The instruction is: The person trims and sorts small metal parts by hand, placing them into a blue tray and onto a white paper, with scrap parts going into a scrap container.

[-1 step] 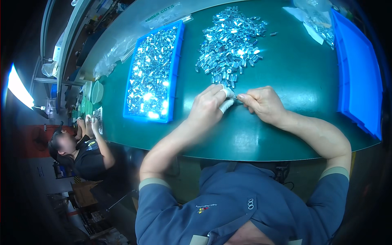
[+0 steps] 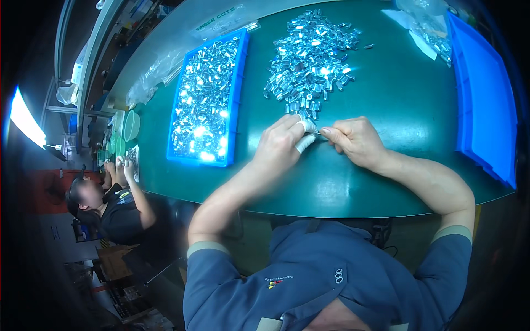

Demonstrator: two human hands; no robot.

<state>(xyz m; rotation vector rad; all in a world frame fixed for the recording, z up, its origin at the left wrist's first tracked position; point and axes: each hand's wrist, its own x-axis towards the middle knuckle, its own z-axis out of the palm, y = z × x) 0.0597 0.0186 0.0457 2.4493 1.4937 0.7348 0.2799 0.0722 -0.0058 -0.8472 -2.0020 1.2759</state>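
Note:
White finger cots cover the thumb and a finger of my left hand (image 2: 279,142), which pinches something small, mostly hidden by the fingertips. Close against it on the right, my right hand (image 2: 358,142) is curled, with thumb and forefinger pressed together at the same spot. What it grips is too small to make out. Both hands meet just above the green tabletop (image 2: 331,190). Right beyond my left fingertips lies the near end of a loose pile of small shiny metal pieces (image 2: 309,60), short and tube-like.
Left of the pile stands a blue tray (image 2: 238,105) filled with similar metal pieces. Another blue tray (image 2: 486,99) is at the right edge, near a clear plastic bag (image 2: 433,33) of parts. Plastic bags (image 2: 157,74) and green bowls (image 2: 131,125) lie left, where another person (image 2: 118,212) sits.

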